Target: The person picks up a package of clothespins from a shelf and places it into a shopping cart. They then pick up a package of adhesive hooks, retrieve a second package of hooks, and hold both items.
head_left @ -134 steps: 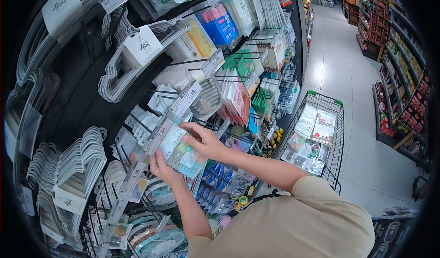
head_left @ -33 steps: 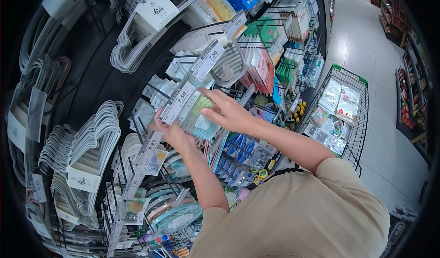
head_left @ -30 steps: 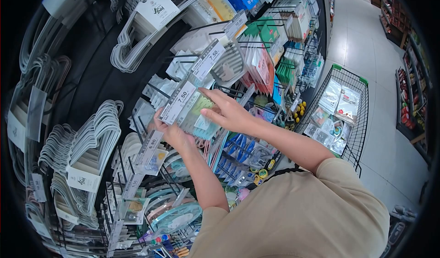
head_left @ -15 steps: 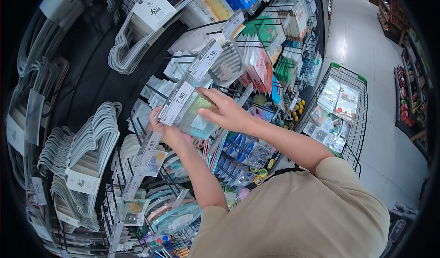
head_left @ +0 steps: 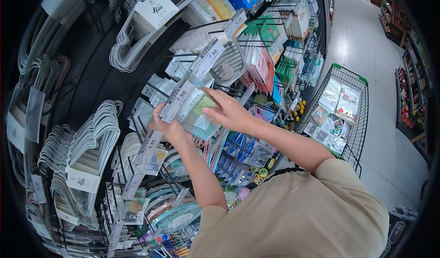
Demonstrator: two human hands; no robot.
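A clear flat pack (head_left: 200, 116) with a light-green and teal item inside hangs at the front of a rack hook, partly behind a price tag (head_left: 179, 99) reading 7.50. My left hand (head_left: 172, 128) is at its lower left side, fingers curled round the edge beside the tag; some fingertips are hidden. My right hand (head_left: 228, 112) grips the pack from the right, its thumb on the front face and the other fingers along the upper edge. Another 7.50 tag (head_left: 208, 58) is just above, before a striped grey pack (head_left: 228, 65).
Bundles of white hangers (head_left: 94, 143) hang on the left. Below my hands are a 6.80 tag (head_left: 149, 145) and round teal goods (head_left: 176, 216). A wire shopping cart (head_left: 362, 116) holding several packs stands in the aisle on the right. Shelves (head_left: 412, 93) line the far side.
The view has shifted very slightly. Both hands stay on the same pack, with its front tilted a little differently and more of the green part showing.
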